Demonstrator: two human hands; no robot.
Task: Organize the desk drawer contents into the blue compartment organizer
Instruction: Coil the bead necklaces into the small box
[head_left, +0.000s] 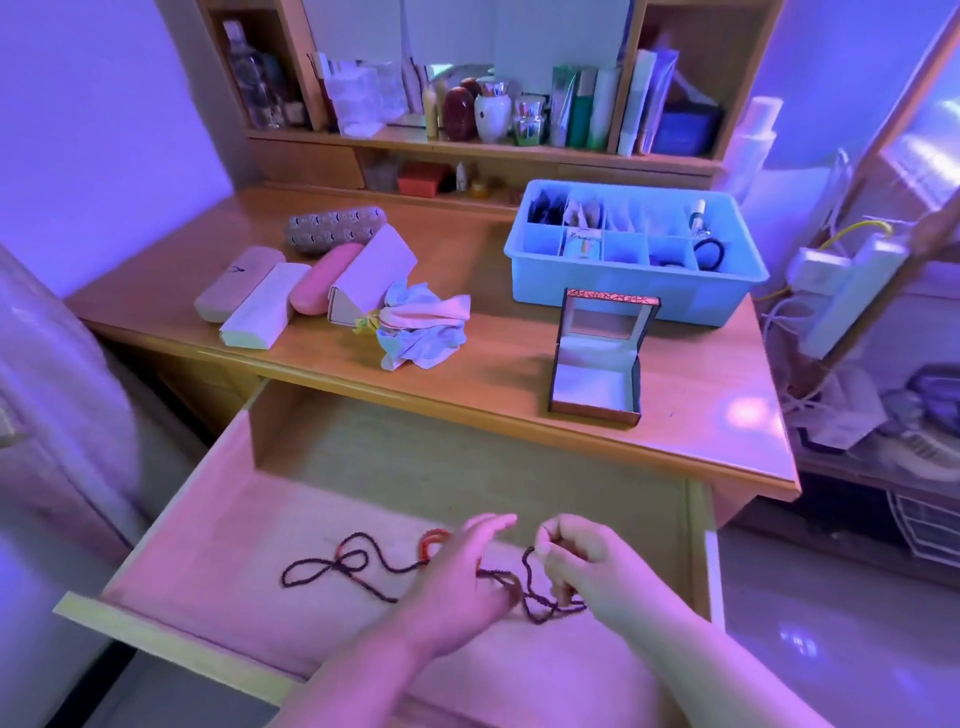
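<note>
A long dark bead string (332, 566) lies looped on the floor of the open wooden drawer (218, 530), with an orange-red bead bracelet (430, 543) beside it. My left hand (462, 582) rests over the strand with fingers stretched forward. My right hand (587, 566) pinches the dark bead string between thumb and fingertips and lifts a loop of it. The blue compartment organizer (623, 296) stands on the desk at the back right, with small items in several cells.
An open small jewellery box (597, 364) stands in front of the organizer. Several glasses cases (291, 291) and a bundle of cloths (415, 327) lie on the desk's left half. Shelves with bottles rise behind. A power strip (852, 291) and cables hang at the right.
</note>
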